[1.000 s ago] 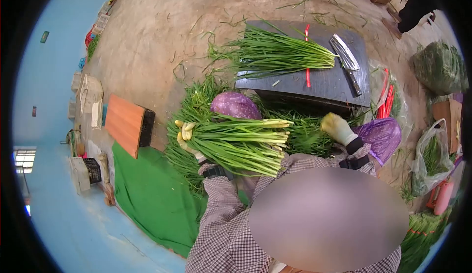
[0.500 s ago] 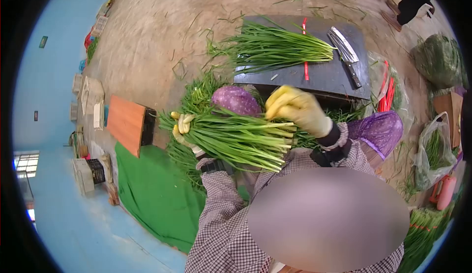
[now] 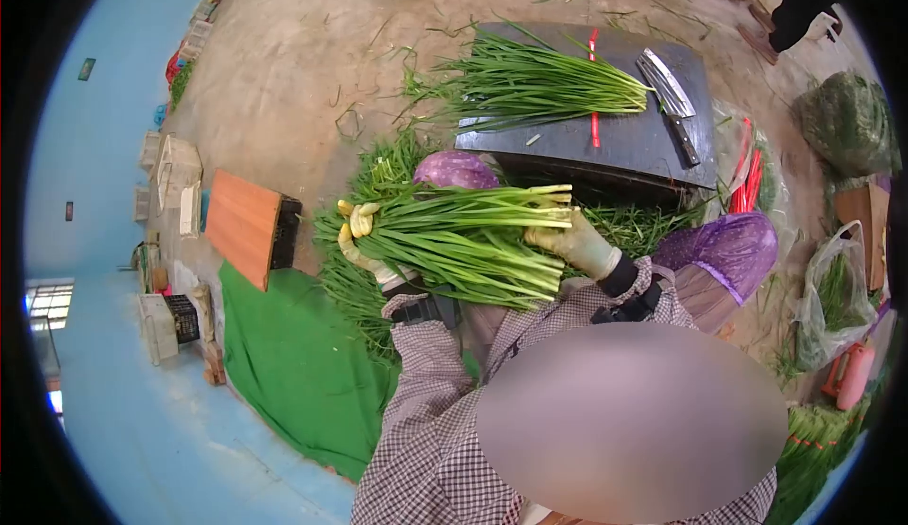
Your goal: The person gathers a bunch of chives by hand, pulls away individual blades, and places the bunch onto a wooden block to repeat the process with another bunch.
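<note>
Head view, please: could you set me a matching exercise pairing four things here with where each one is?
Things:
1 cleaver
2 red strip
3 held greens
4 green cloth

Places:
A gripped in the left hand, with the right hand at the pale ends
B spread on the floor
C on the dark table, beside the table greens
D across the dark table, under the table greens

Pairs: 1-C, 2-D, 3-A, 4-B

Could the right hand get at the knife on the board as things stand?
Probably yes: the knife lies bare on the board beyond the right hand, with nothing between, though that hand is against the ends of the held bunch.
</note>
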Available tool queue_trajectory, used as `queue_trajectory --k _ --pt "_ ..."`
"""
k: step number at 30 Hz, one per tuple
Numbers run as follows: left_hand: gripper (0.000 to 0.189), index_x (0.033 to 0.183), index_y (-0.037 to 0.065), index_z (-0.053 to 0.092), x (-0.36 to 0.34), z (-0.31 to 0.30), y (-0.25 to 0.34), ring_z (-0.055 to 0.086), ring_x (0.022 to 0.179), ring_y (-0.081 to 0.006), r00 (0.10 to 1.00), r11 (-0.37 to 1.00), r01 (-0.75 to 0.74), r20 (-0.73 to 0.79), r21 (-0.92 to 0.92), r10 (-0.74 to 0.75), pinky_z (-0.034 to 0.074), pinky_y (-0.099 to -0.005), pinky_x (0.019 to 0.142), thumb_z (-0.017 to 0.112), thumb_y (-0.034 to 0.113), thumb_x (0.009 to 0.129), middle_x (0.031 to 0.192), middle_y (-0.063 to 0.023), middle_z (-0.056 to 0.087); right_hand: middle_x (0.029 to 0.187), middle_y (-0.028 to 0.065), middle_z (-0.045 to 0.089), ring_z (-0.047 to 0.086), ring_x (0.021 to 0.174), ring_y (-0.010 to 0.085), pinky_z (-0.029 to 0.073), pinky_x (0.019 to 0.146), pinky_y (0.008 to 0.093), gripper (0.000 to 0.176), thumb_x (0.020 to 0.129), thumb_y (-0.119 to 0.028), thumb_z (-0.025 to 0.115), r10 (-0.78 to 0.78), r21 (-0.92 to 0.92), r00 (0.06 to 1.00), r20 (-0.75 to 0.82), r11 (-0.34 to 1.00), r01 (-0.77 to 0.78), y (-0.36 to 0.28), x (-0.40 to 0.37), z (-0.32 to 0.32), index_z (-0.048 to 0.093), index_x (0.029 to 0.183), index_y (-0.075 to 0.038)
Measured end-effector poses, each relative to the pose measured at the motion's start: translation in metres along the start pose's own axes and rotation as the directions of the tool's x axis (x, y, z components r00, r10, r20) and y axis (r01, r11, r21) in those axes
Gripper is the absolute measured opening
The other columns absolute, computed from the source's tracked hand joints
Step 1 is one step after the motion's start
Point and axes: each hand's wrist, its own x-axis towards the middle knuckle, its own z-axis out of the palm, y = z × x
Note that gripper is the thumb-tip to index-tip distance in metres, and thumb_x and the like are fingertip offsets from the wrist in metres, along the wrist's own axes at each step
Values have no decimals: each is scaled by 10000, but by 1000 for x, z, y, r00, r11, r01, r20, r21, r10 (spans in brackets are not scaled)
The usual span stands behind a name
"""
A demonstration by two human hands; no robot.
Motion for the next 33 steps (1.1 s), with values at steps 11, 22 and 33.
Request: queue_trajectory --k 11,22,33 --pt "340 1222 14 667 -13 -7 -5 568 755 -122 999 1000 -18 -29 2 18 518 -284 847 616 124 905 722 26 548 1070 38 716 657 969 128 529 881 290 280 983 -172 663 205 338 977 -63 925 -172 4 -28 3 667 1212 -11" --pt "316 1215 41 683 -12 -6 -1 579 723 -95 997 995 -83 -9 -48 82 543 -250 795 599 119 921 726 30 596 1144 157 685 672 1020 250 528 896 366 348 994 -293 608 -211 -660 932 295 660 358 44 -33 -64 668 1213 -30" --pt "325 1229 -11 630 -12 25 -20 515 672 -113 992 996 -79 98 -31 82 524 -305 910 592 50 912 705 10 513 1160 136 683 663 1061 281 543 916 381 279 916 -10 627 41 126 998 -41 991 -36 27 -3 -4 638 1195 -29"
